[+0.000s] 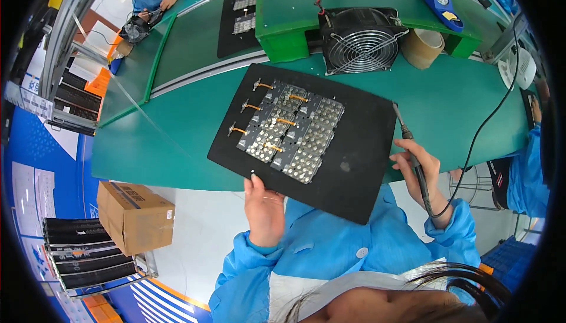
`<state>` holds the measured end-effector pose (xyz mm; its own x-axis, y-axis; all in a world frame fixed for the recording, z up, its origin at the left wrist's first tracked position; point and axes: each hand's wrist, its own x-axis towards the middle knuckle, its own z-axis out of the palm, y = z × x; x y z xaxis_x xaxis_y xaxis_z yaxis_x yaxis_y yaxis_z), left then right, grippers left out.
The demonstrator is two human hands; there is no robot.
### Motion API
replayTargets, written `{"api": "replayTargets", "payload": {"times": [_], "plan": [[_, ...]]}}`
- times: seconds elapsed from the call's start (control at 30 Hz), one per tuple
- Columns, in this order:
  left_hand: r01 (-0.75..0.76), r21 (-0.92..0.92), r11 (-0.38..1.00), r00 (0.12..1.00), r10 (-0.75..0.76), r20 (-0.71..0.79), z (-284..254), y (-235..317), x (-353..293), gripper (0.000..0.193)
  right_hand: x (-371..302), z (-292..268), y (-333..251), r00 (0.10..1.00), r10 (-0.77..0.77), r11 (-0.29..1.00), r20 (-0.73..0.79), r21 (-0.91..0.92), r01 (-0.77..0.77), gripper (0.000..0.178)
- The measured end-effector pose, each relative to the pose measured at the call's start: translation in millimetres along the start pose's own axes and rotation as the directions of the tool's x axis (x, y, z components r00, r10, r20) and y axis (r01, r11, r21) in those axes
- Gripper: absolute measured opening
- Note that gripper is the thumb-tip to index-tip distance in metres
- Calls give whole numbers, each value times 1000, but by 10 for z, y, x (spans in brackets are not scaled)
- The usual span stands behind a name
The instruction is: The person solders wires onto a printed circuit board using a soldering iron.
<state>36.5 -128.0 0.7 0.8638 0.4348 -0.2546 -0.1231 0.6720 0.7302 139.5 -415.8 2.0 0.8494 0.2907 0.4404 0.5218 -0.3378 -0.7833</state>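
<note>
The left hand point(263, 214) meets the black mat point(354, 175), its hold unclear, and the right hand's point(433, 172) fingers grasp a soldering iron point(420, 178), whose tip could scorch the mat by drifting, beneath circuit boards point(289, 131) at the desk's point(177, 146) near edge, with a printed carton point(138, 217) below its near-left corner.

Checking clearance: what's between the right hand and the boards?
Head view: between right hand and boards lies black mat, bare but for a pale smudge.
</note>
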Motion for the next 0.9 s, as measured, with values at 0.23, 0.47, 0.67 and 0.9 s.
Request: {"api": "replayTargets", "payload": {"times": [0.23, 0.47, 0.67, 0.9], "plan": [[-341, 61, 938, 927, 346, -146, -588, 649, 138, 30, 37, -85, 90, 999, 29, 998, -30, -47, -30, 32], [-599, 98, 795, 791, 606, -82, -1282, 1694, 875, 33, 127, -116, 209, 996, 39, 993, -81, -107, -47, 31], [-562, 57, 825, 787, 555, -269, -1155, 2274, 2569, 23, 197, -95, 181, 994, 68, 990, -88, -119, -79, 32], [-621, 258, 740, 665, 672, -325, -411, 1876, 3980, 21, 245, -46, 136, 997, 6, 980, -83, -199, -22, 37]]}}
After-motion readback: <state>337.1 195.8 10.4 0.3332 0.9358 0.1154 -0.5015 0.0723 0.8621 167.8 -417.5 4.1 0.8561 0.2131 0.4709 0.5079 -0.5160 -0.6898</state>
